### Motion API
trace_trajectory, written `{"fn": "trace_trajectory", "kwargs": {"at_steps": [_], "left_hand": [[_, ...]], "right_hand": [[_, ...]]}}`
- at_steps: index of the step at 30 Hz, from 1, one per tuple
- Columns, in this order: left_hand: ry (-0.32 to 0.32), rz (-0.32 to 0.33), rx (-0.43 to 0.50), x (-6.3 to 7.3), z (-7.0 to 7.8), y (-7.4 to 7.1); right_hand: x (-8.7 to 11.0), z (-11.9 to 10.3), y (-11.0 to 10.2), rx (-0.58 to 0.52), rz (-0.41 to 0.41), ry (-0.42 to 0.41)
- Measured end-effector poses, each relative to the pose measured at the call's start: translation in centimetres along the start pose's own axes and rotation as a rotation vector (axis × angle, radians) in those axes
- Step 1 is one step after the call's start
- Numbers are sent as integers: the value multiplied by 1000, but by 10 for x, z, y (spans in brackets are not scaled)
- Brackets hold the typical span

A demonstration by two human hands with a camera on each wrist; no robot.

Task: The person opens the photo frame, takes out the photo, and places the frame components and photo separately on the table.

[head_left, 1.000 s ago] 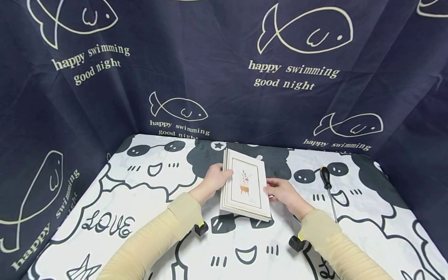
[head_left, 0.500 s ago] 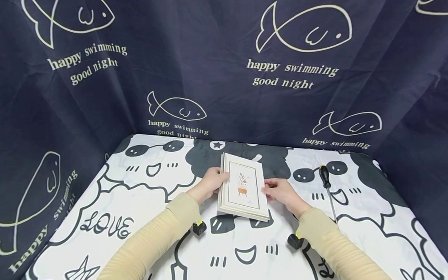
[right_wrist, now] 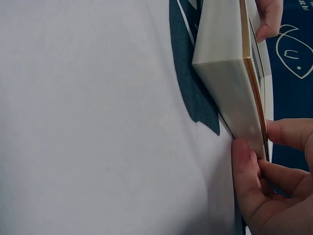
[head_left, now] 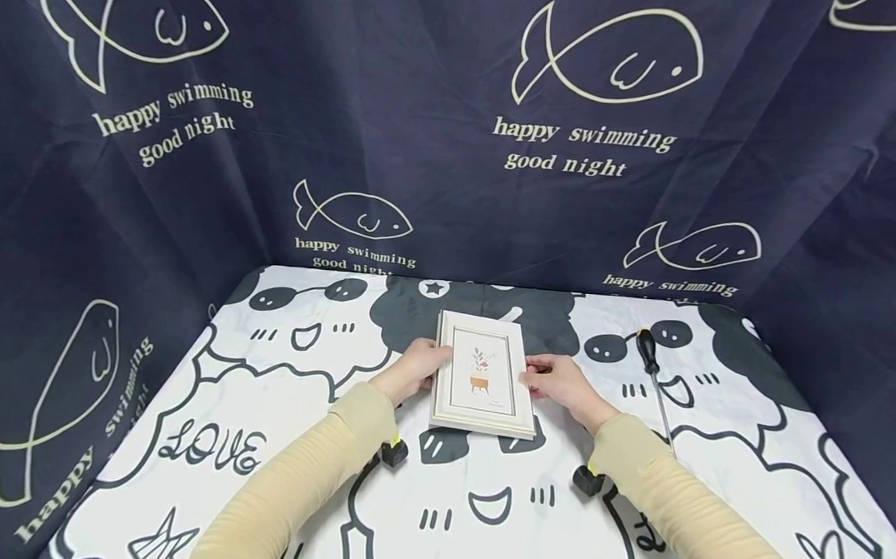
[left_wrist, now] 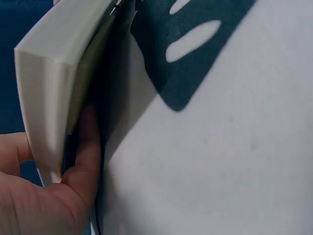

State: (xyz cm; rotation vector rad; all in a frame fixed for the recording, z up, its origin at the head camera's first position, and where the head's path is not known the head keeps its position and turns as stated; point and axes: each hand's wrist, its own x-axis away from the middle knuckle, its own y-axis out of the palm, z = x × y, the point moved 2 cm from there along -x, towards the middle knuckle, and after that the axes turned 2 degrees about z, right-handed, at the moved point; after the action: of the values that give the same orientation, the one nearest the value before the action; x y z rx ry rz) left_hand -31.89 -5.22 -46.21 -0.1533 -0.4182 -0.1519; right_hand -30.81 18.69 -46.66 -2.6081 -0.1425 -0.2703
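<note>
A white picture frame (head_left: 518, 349) with a thin gold line shows a print of a plant in an orange pot. It lies face up close over the cloth, between both hands. My left hand (head_left: 417, 368) grips its left edge, with the thumb on the front border. In the left wrist view, a finger of the left hand (left_wrist: 54, 200) reaches under the frame's back (left_wrist: 46, 93). My right hand (head_left: 563, 385) holds the opposite edge. Close up, the right hand (right_wrist: 274, 191) pinches the frame's side (right_wrist: 227, 88) between digits above and below.
A screwdriver (head_left: 648, 351) with a black handle lies on the right of the table, its shaft partly behind the right sleeve. The table wears a white cloth (head_left: 311, 482) with cartoon sheep. Dark blue fish-print curtains (head_left: 454, 130) enclose the back and sides.
The picture frame has come down and tilted flatter, shifting slightly left. Both hands keep their grip and move with it. The screwdriver stays in place.
</note>
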Motion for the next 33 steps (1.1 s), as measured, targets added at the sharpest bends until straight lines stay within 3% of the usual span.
{"fn": "trace_trajectory", "kwargs": {"at_steps": [8,17,22,29,33], "left_hand": [[-16,-4,-19,-1,-2,-2],[22,-39,-176,5,5,-9],[44,-18,-326,9,12,-10],[162,39,-689,12,14,-10],[191,40,-746,15,14,-10]], "right_hand": [[2,-1,1,13,5,-4],[3,-2,1,41,27,-33],[3,-3,3,25,17,-32],[6,-7,2,76,25,-43],[8,-9,2,93,25,-66]]}}
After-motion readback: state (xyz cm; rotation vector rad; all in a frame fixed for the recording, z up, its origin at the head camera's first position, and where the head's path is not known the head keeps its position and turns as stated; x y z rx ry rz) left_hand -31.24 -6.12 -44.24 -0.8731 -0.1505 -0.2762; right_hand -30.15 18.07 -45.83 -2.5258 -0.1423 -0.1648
